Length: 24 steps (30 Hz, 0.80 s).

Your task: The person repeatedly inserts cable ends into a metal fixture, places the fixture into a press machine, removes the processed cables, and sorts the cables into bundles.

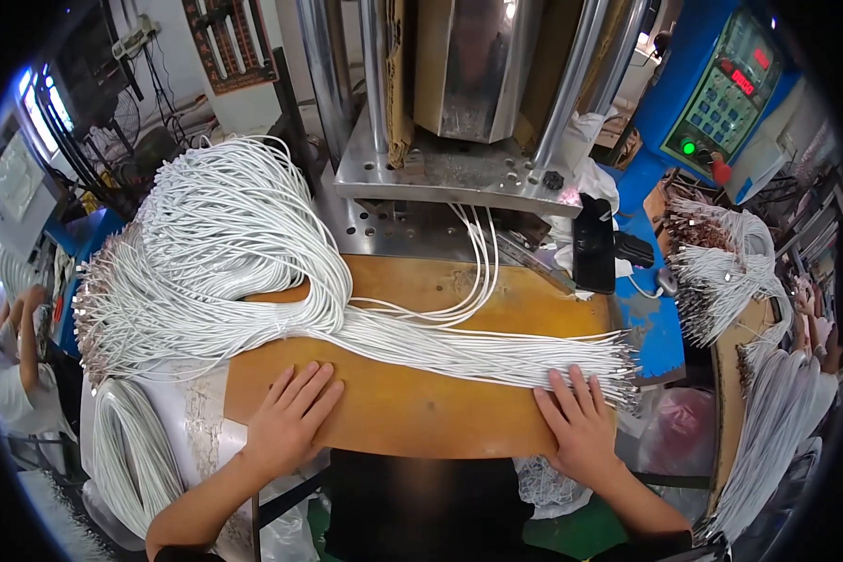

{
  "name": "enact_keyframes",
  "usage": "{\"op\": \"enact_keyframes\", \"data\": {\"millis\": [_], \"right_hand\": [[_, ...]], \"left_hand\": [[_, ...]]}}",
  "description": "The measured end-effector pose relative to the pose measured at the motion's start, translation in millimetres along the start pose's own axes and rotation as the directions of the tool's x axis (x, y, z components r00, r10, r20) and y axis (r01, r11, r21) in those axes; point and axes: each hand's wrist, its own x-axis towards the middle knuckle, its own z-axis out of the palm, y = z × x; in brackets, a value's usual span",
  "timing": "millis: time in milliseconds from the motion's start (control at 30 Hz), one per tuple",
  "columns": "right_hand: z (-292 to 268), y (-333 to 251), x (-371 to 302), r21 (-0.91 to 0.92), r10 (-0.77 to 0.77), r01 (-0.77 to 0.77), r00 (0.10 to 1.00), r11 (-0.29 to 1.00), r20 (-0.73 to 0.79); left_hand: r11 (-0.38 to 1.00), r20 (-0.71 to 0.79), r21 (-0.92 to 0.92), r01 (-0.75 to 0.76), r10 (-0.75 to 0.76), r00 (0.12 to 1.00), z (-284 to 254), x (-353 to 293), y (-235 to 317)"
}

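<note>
A large bundle of white cables [253, 229] lies on the brown board [431, 407], looped at the left and drawn together at its middle. From there the straight part runs right to bare metal-tipped ends [618, 370]. My left hand [295, 412] rests flat on the board just below the bundle, fingers stretched out and holding nothing. My right hand [579, 421] lies open near the cable ends, its fingertips touching the lowest cables. A few cables [482, 258] curve up from the bundle and pass under the metal plate of the press [459, 173].
The press rises behind the board on steel columns. At right stand a blue control box [721, 103], a black phone-like slab [594, 244] and more cable bundles [768, 412]. Another coil of cables [136, 450] hangs at lower left. Other people [28, 375] work at both sides.
</note>
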Motion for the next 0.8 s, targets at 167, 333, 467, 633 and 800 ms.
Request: {"op": "enact_keyframes", "data": {"millis": [167, 333, 467, 633, 800], "right_hand": [[0.5, -3.1, -8.5, -0.022, -0.028, 0.027, 0.999, 0.999, -0.037], [-27.3, -16.9, 25.4, 0.288, -0.129, 0.129, 0.991, 0.949, -0.02], [-16.1, 9.1, 71.2, 0.043, -0.201, 0.204, 0.977, 0.978, -0.063], [-38.1, 61.3, 33.6, 0.141, -0.043, 0.043, 0.999, 0.989, -0.004], [-38.4, 79.0, 32.2, 0.129, 0.048, -0.046, 0.999, 0.991, -0.013]], "left_hand": [[0.999, 0.018, 0.031, -0.01, 0.009, 1.0, -13.6, 0.8, 13.4], [0.873, -0.114, -0.327, -0.362, 0.344, 0.932, -29.5, 65.6, 70.9], [0.793, -0.242, -0.466, -0.393, 0.313, 0.919, 1.3, 146.9, 118.9], [0.926, -0.075, -0.284, -0.25, 0.239, 0.968, 32.0, 154.6, 69.3], [0.907, -0.168, -0.29, -0.306, 0.267, 0.949, 23.0, 124.2, 15.1]]}}
